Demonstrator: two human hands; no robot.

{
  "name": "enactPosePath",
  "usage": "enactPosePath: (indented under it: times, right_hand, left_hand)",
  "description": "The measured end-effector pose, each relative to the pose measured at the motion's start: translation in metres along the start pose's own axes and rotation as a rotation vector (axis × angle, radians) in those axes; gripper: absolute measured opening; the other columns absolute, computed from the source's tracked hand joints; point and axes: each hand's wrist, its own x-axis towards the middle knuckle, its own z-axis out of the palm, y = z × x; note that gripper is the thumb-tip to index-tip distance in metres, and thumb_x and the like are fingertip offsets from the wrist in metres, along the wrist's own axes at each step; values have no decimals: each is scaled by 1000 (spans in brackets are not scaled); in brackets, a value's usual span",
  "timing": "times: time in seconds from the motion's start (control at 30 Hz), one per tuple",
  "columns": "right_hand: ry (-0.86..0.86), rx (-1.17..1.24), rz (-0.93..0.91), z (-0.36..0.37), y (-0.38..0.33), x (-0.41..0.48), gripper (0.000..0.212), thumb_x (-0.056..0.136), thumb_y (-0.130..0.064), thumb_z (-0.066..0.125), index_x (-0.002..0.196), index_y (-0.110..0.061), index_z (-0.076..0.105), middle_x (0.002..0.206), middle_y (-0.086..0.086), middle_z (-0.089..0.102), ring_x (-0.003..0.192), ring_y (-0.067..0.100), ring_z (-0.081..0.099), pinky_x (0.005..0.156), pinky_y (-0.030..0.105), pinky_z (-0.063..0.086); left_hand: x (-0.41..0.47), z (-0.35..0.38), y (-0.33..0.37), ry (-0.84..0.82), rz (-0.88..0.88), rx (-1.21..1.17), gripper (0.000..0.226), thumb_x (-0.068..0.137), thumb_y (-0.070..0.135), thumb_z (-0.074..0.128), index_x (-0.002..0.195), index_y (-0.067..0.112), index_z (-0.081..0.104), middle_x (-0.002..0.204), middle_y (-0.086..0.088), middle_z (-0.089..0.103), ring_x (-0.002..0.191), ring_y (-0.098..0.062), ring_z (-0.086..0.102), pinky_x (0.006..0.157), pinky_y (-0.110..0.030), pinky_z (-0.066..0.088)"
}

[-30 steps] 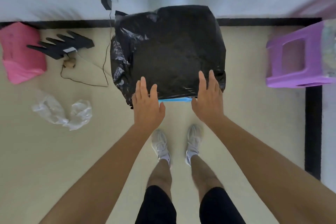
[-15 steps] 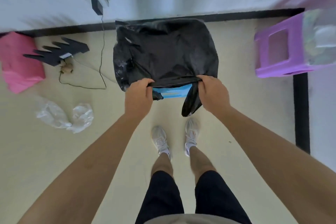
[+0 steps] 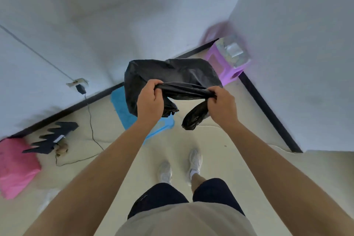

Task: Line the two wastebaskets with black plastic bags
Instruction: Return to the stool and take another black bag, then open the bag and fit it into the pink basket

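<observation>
The crumpled black plastic bag [image 3: 172,76] is stretched sideways between the left hand [image 3: 150,99] and right hand [image 3: 222,103], both fists' fingers clenched on its bunched edge, above the blue wastebasket [image 3: 122,109].

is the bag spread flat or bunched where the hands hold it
Bunched. Both fists, left hand and right hand, grip the bag gathered into a twisted band between them.

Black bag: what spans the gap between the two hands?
In the head view, a bunched, taut band of the black bag runs from the left hand to the right hand; nothing else lies between.
</observation>
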Motion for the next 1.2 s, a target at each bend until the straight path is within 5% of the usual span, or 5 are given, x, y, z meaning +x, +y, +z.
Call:
enactPosePath:
  times: [0.13,0.3,0.53,0.9,1.2]
  right_hand:
    - [207,4,171,-76,40,-64,27,83,-10,53,107,-23,60,103,-2,50,82,19,55,72,31,44]
    - [394,-63,400,-194,111,-162,26,87,-15,50,103,-23,68,100,2,63,80,19,58,64,27,42]
    - [768,-148,818,-306,224,-445,21,87,-27,51,100,-31,67,88,-5,70,80,22,61,61,28,41]
    - [854,-213,1242,-298,301,-912,21,93,-14,46,112,-19,50,100,6,63,85,35,63,62,34,40]
    - [888,-239,1516,-279,344,-1166,17,92,-18,47,107,-26,45,91,0,49,69,34,59,55,33,38]
  left_hand:
    - [-22,34,69,-190,246,17,25,92,11,41,107,16,61,91,4,63,80,-13,56,73,-23,39]
    - [-85,102,182,-448,613,61,24,91,10,45,105,16,65,94,5,66,88,-13,58,80,-28,44]
    - [-325,210,309,-801,1020,33,23,94,20,44,111,23,60,88,8,64,74,-13,55,75,-29,45]
    - [-810,268,345,-1342,1320,19,15,94,24,45,97,30,58,65,12,60,60,-8,57,51,-27,37]
    - [-1126,295,325,-1605,1598,-28,17,97,25,46,101,19,61,65,10,59,63,-18,59,62,-34,46]
